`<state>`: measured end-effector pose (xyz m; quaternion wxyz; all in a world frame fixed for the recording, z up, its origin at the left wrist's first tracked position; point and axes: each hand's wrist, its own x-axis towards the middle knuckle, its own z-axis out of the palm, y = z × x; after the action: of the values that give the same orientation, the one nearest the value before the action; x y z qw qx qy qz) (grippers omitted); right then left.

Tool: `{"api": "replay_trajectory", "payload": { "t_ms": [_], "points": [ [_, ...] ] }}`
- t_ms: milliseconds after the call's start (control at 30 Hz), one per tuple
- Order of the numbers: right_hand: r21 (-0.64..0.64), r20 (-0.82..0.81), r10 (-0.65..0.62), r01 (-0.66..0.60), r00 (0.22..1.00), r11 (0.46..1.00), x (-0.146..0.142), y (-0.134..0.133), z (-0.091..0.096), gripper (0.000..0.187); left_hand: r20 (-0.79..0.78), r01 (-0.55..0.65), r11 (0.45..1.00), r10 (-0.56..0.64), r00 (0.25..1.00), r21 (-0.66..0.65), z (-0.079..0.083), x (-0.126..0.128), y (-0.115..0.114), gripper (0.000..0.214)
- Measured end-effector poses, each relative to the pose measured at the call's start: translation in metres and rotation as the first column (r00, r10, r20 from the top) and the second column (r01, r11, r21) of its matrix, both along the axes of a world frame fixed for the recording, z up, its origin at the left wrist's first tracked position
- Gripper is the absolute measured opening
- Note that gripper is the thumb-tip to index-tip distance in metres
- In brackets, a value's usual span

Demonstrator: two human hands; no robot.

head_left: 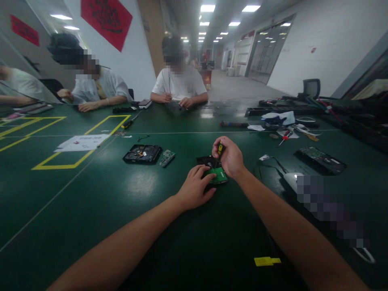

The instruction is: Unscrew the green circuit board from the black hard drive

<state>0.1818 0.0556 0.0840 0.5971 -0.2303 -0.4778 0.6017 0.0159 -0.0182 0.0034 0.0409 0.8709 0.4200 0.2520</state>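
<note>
In the head view, a small device with a green circuit board (220, 175) and a black part (205, 161) lies on the table in front of me. My left hand (197, 188) rests over its left side, fingers spread and fingertips touching the board. The thumb lies near the board's front edge. Closed around a yellow-and-black screwdriver (221, 149), my right hand (233, 159) is just above the device's right side. The screwdriver points down toward the device; where its tip meets it is hard to make out.
To the left lie a black casing (142, 154) and a loose circuit board (167, 158). Another opened device (320, 159) and a white power strip (292, 178) are on the right. A yellow tag (266, 261) lies near me. Co-workers sit across the green table (91, 202).
</note>
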Motion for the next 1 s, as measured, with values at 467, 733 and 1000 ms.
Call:
{"api": "replay_trajectory", "payload": {
  "t_ms": [467,733,1000],
  "points": [
    [0.063,-0.007,-0.010,0.011,1.000,0.998,0.0009,0.0003,-0.0013,0.013,-0.010,0.004,1.000,-0.004,1.000,0.020,0.0004,0.0006,-0.0002,0.050],
    [0.069,0.032,-0.013,0.011,0.999,0.998,0.0031,0.0018,-0.0008,0.020,-0.009,0.002,1.000,-0.002,1.000,0.009,0.0009,0.0003,-0.0004,0.050],
    [0.058,0.027,-0.026,0.024,0.999,0.998,0.0012,0.0023,-0.0017,0.016,0.002,0.005,1.000,-0.005,1.000,0.023,-0.0005,0.0009,0.0003,0.051]
  ]
}}
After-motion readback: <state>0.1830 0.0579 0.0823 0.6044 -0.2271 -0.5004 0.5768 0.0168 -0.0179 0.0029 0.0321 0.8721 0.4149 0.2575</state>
